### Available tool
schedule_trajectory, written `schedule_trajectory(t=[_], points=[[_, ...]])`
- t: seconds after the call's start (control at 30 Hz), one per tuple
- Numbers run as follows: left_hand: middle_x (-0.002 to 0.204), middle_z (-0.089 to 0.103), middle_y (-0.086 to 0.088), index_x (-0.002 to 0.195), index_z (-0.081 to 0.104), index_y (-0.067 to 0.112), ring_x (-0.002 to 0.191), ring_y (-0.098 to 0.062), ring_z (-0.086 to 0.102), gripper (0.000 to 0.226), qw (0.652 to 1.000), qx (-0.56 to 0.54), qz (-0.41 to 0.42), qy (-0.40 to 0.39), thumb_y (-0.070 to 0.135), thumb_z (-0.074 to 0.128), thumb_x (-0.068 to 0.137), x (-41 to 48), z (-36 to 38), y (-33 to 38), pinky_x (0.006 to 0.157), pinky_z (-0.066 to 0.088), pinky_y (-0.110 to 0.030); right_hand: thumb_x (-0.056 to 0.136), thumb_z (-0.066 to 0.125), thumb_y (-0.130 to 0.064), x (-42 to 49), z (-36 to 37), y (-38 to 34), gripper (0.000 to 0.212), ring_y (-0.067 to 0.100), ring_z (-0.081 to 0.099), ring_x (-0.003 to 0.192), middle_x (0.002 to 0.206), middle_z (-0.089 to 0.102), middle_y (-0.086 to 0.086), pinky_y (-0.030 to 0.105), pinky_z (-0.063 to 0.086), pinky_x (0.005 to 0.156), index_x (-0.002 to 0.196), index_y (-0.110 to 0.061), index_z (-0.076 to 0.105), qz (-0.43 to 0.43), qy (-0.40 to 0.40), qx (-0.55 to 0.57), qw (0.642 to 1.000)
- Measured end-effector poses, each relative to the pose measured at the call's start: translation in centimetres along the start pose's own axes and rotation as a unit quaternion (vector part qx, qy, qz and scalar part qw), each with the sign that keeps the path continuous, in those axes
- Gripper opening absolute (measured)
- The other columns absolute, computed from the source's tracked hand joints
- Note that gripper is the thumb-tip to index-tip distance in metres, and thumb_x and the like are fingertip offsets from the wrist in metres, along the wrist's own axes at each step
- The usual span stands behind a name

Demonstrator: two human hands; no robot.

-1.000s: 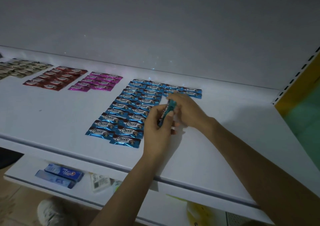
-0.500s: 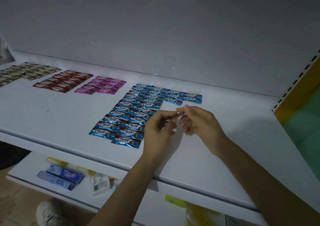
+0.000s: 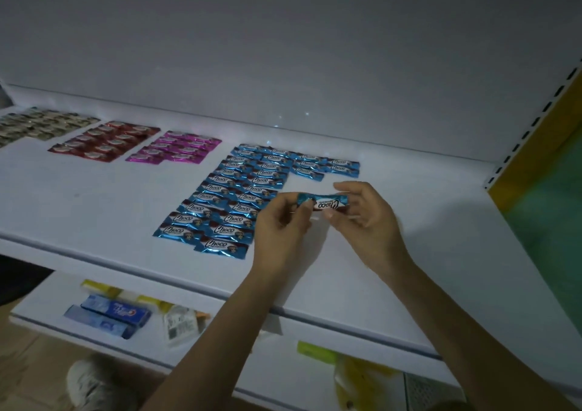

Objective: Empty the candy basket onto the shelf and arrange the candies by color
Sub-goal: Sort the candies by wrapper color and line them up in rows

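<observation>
A person's left hand [image 3: 280,225] and right hand [image 3: 370,218] are holding a blue candy [image 3: 324,203] between them just above the shelf [image 3: 409,284], each grip pinching one end, the label facing upside down. It likely needs turning to match, then laying beside the short back rows of the blue block [image 3: 239,196]. Beyond, a pink block [image 3: 176,148], a red block [image 3: 107,141] and a silver block [image 3: 37,125] are lying apart before a white back panel [image 3: 283,48].

- Blue candies [image 3: 239,196]: shiny blue foil, brown band, white "Choco" lettering.
- Held candy [image 3: 324,203]: blue, white label.
- Pink candies [image 3: 176,148], 10 o'clock of the blue: magenta.
- Red candies [image 3: 104,141], 9 o'clock of the pink: dark red.
- Shelf [image 3: 94,196]: white.
</observation>
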State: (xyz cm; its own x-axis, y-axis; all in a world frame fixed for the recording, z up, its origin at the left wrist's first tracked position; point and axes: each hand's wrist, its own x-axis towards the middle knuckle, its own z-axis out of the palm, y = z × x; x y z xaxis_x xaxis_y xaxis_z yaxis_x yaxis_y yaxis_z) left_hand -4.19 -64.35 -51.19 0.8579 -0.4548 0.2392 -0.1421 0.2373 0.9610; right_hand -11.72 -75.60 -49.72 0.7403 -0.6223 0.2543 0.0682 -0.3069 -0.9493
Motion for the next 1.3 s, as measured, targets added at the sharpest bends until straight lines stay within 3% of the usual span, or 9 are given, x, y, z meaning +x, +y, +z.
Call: schedule_trajectory(t=[0.2, 0.33, 0.47, 0.57, 0.8, 0.9, 1.03, 1.17, 1.3], points=[[0.089, 0.071, -0.016, 0.086, 0.065, 0.004, 0.085, -0.032, 0.069, 0.001, 0.999, -0.008, 0.022, -0.049, 0.003, 0.066, 0.086, 0.0, 0.1, -0.5, 0.076, 0.056, -0.036, 0.085, 0.066, -0.012, 0.0, 0.3, -0.9, 0.014, 0.018, 0.069, 0.08, 0.087, 0.072, 0.007, 0.028, 0.054, 0.073, 0.097, -0.007, 0.06, 0.135, -0.01, 0.164, 0.977], [0.094, 0.072, 0.0, 0.099, 0.067, 0.015, 0.09, -0.014, 0.068, 0.019, 0.994, 0.081, 0.031, -0.065, 0.0, 0.061, 0.09, 0.0, 0.4, -0.7, 0.079, 0.055, -0.025, 0.089, 0.062, -0.012, 1.2, 1.2, -0.4, 0.015, 0.015, 0.066, 0.075, 0.085, 0.069, 0.006, 0.023, 0.049, 0.064, 0.103, -0.011, 0.057, 0.178, 0.073, 0.158, 0.968], [0.089, 0.07, 0.008, 0.101, 0.067, 0.016, 0.083, -0.003, 0.064, 0.013, 0.991, 0.127, 0.015, -0.039, 0.009, 0.062, 0.091, 0.2, 0.4, -0.8, 0.075, 0.051, -0.014, 0.092, 0.057, -0.016, 4.8, -0.7, 0.6, 0.011, 0.016, 0.058, 0.076, 0.08, 0.064, -0.005, 0.027, 0.041, 0.072, 0.102, -0.019, 0.059, 0.082, 0.039, -0.175, 0.98], [0.089, 0.069, 0.012, 0.097, 0.069, 0.019, 0.082, 0.0, 0.062, 0.011, 0.988, 0.151, 0.011, -0.042, 0.012, 0.062, 0.091, 0.4, 0.3, -1.0, 0.072, 0.049, -0.01, 0.097, 0.047, -0.029, 6.4, -1.9, 1.6, 0.027, 0.021, 0.055, 0.102, 0.108, 0.063, -0.001, 0.032, 0.034, 0.085, 0.118, -0.025, 0.062, 0.022, -0.045, -0.504, 0.862], [0.091, 0.069, 0.012, 0.097, 0.067, 0.019, 0.084, -0.001, 0.062, 0.015, 0.977, 0.202, 0.055, -0.038, 0.01, 0.056, 0.094, 0.4, 0.4, -1.3, 0.074, 0.047, -0.011, 0.1, 0.036, -0.029, 4.6, -1.4, 1.7, 0.034, 0.016, 0.048, 0.112, 0.126, 0.056, -0.005, 0.032, 0.031, 0.089, 0.13, -0.026, 0.05, -0.097, -0.054, -0.599, 0.793], [0.087, 0.067, 0.009, 0.097, 0.068, 0.016, 0.077, -0.007, 0.061, 0.018, 0.931, 0.339, 0.116, -0.072, 0.007, 0.052, 0.095, 0.6, 1.2, -1.3, 0.067, 0.043, -0.014, 0.101, 0.033, -0.031, 5.1, -1.4, 1.9, 0.038, 0.016, 0.048, 0.118, 0.133, 0.052, -0.004, 0.031, 0.033, 0.097, 0.137, -0.022, 0.043, -0.079, -0.096, -0.601, 0.789], [0.065, 0.063, 0.002, 0.077, 0.069, 0.016, 0.06, -0.017, 0.058, 0.018, 0.775, 0.577, 0.242, -0.089, 0.017, 0.051, 0.077, 2.6, 2.9, -1.5, 0.047, 0.034, -0.022, 0.101, 0.036, -0.023, 7.0, -1.4, 2.6, 0.04, 0.019, 0.046, 0.12, 0.137, 0.05, -0.001, 0.032, 0.035, 0.097, 0.141, -0.024, 0.038, -0.053, -0.108, -0.594, 0.795], [0.144, 0.047, -0.006, 0.141, 0.043, 0.014, 0.137, -0.025, 0.035, 0.049, 0.725, 0.67, 0.078, -0.14, 0.037, 0.036, 0.098, 5.7, 3.3, -1.4, 0.108, 0.032, -0.043, 0.098, 0.04, -0.022, 6.8, -1.5, 3.9, 0.04, 0.017, 0.045, 0.123, 0.138, 0.05, -0.004, 0.031, 0.031, 0.101, 0.139, -0.024, 0.04, -0.072, -0.086, -0.568, 0.816], [0.161, 0.018, -0.004, 0.153, 0.018, 0.013, 0.149, -0.021, 0.009, 0.059, 0.726, 0.662, 0.041, -0.182, 0.043, 0.02, 0.102, 7.5, 3.1, -2.1, 0.119, 0.01, -0.042, 0.099, 0.037, -0.026, 7.1, -1.5, 4.4, 0.042, 0.015, 0.042, 0.128, 0.143, 0.045, -0.003, 0.032, 0.027, 0.104, 0.141, -0.022, 0.036, -0.086, -0.088, -0.564, 0.817]])
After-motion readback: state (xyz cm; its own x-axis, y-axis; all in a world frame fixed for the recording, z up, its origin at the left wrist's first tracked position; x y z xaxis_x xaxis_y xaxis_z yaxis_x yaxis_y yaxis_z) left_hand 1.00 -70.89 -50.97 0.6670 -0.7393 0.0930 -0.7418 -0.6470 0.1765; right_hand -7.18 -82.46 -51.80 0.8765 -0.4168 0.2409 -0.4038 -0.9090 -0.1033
